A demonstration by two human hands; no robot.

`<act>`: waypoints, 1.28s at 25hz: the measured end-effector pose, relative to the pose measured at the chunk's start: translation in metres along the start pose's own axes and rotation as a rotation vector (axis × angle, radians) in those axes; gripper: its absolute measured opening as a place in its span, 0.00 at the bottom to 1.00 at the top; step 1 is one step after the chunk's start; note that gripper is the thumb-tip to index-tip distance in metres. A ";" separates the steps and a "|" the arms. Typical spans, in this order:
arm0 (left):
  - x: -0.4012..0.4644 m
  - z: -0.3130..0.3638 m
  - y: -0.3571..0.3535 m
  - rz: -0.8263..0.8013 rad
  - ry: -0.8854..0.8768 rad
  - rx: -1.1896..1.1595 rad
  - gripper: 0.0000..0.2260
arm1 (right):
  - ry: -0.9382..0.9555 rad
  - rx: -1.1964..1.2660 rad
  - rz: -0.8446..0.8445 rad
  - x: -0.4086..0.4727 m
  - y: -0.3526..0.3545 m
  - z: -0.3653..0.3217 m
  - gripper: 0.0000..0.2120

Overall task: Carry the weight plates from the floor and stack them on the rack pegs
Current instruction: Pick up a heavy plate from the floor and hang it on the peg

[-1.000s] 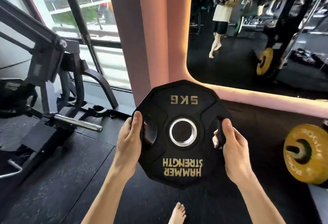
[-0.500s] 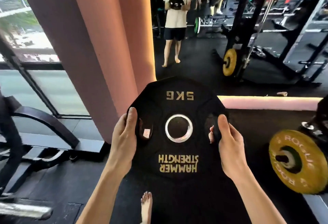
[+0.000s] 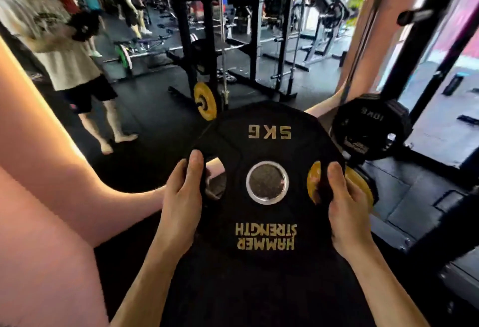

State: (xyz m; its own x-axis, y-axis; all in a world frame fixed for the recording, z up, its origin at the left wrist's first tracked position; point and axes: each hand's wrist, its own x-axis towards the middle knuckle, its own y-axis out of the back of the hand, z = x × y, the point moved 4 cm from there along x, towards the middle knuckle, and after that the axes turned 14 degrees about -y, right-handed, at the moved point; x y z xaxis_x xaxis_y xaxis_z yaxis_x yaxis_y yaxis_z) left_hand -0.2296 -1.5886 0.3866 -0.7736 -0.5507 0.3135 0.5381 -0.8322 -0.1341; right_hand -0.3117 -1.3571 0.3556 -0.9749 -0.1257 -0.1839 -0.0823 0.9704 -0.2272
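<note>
The plate (image 3: 267, 145) is held up in mid-frame, face toward the camera, between both hands. Its gold lettering reads upside down: "5KG" at 12 o'clock on its face and "HAMMER STRENGTH" in two lines at 6 o'clock. It is matte black, many-sided round the edge, with a bright metal ring lining the centre hole and an oval grip slot at 9 and at 3 o'clock.

The left hand (image 3: 180, 205) grasps the rim at 9 o'clock, thumb laid over the front beside the slot, fingers curled behind. The right hand (image 3: 346, 210) grasps the rim at 3 o'clock the same way, thumb on the front.

Through the right slot and past that edge shows a yellow plate (image 3: 359, 184), its writing hidden. At 2 o'clock from the held plate a second black plate (image 3: 370, 130) hangs on the rack (image 3: 425, 49), marked "10KG", also upside down; its lower gold text is too blurred to read.

The floor (image 3: 145, 109) is dark speckled rubber matting. A pale pink wall (image 3: 39, 171) curves along the left. At 11 o'clock a mirror reflects a barefoot person (image 3: 64, 62) in a pale shirt and dark shorts, black steel frames and another yellow plate (image 3: 204, 101).
</note>
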 end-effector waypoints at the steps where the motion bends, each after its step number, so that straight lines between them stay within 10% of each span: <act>1: 0.021 -0.006 -0.010 -0.059 -0.005 -0.007 0.17 | 0.017 0.008 0.061 0.009 0.002 -0.005 0.19; 10: 0.169 -0.043 -0.154 -0.418 -0.040 -0.187 0.20 | 0.182 0.077 0.455 0.102 0.048 -0.072 0.23; 28: 0.444 -0.050 -0.467 -0.647 -0.246 -0.472 0.16 | 0.551 0.066 0.839 0.342 0.116 -0.264 0.23; 32: 0.479 -0.055 -0.529 -0.683 -0.258 -0.487 0.18 | 0.573 0.024 0.852 0.386 0.139 -0.294 0.40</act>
State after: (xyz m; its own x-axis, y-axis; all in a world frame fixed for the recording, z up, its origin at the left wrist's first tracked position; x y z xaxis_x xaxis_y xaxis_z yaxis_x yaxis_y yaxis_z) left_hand -0.9030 -1.4155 0.5565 -0.7428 0.0610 0.6668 -0.2632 -0.9423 -0.2070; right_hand -0.7600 -1.2099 0.5344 -0.6603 0.7266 0.1898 0.6817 0.6859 -0.2546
